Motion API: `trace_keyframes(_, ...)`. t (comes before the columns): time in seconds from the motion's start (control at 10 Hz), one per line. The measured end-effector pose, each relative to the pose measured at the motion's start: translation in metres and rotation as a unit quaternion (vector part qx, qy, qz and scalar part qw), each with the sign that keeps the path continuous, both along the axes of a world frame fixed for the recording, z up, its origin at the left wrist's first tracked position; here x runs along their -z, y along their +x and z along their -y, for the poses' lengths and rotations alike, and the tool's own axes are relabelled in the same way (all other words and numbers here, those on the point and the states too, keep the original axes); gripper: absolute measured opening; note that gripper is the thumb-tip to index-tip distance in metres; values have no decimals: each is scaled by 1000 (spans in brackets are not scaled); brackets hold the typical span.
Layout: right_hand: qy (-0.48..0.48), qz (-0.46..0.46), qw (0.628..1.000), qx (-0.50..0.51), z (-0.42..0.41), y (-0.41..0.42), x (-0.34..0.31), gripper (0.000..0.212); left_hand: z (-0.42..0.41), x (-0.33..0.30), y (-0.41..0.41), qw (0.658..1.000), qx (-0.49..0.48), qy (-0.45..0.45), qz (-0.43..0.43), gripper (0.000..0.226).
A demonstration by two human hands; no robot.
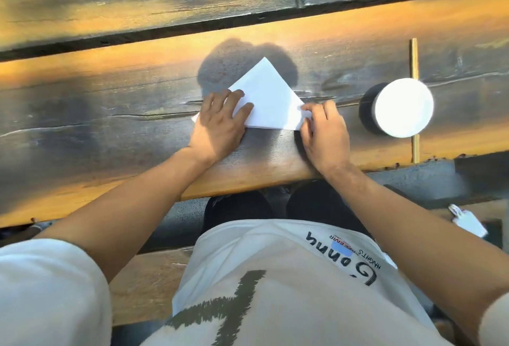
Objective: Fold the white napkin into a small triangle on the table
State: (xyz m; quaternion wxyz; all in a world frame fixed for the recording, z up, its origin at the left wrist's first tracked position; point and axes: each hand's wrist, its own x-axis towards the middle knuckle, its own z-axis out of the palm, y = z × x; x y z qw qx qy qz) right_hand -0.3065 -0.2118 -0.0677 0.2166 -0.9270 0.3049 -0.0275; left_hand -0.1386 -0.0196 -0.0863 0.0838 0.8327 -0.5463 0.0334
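Right now the white napkin (268,97) lies flat on the wooden worktop (110,103) at the centre of the frame, already folded into a triangle with its apex pointing toward the top of the frame and its long edge nearest me. My left hand (220,122) rests on its lower left part, fingers spread and fairly straight, pressing the layers down; that grip is released, a flat press and not a clutch. My right hand (322,130) is at the lower right corner, where thumb and fingertips (305,108) curl in and pinch the paper's point, so that grip is grasping the napkin. I judge the step in hand to be the start of another fold: the triangle is still broad, and making it small means carrying the pinched right corner over toward the left corner, or up to the apex, while the left hand keeps the stack from sliding. That calls for matching the edges before creasing, since thin layers shift easily. As for containers, a dark round one with a white top (399,108) stands at the right of the frame, well apart from the napkin; I cannot tell what it holds. A thin wooden stick (414,64) lies beside it.
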Motion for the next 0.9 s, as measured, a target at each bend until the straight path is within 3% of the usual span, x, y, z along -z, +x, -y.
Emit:
trace_keyframes(0.2,49,-55,997,29,-8,-16,2,29,-12,2,-16,998,-45,17,-43,24)
trace_keyframes(0.5,61,-83,993,54,17,-20,4,36,1,0,-56,990,-107,55,-78,43)
trace_keyframes(0.7,61,-86,992,67,23,-17,-3,32,15,-10,-67,977,-141,101,-127,52)
trace_keyframes(0.9,67,-49,996,44,23,-18,-20,25,26,-25,-75,980,-133,73,-132,40)
